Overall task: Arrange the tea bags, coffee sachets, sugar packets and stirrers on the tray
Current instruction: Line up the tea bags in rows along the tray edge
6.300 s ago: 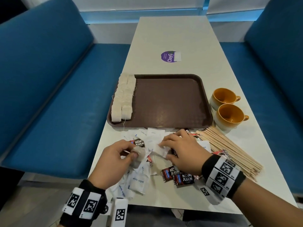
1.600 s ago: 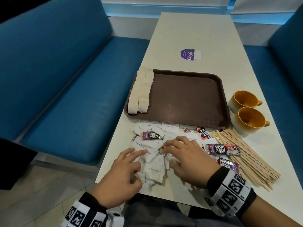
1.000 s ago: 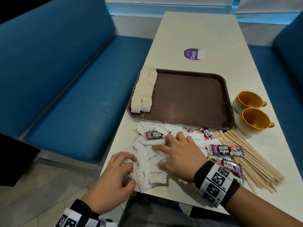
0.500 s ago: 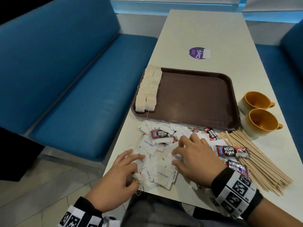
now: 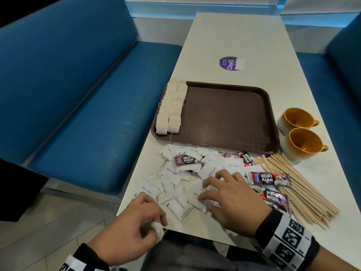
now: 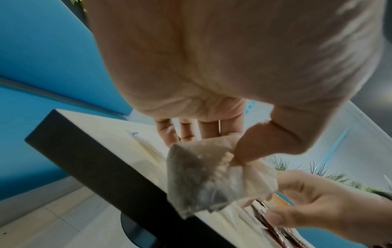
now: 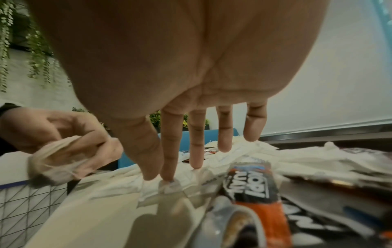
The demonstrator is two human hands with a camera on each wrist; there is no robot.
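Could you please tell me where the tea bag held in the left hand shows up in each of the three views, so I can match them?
Head: the tea bag sits at bottom centre-left, pinched in the left hand off the table's near edge.
Left wrist: the tea bag fills the centre, under the thumb.
Right wrist: the tea bag is at the left edge, in the left hand.
Shared landmark: the right hand, over the sugar packets.

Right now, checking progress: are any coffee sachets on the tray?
No: the tray holds only tea bags; the coffee sachets lie on the table.
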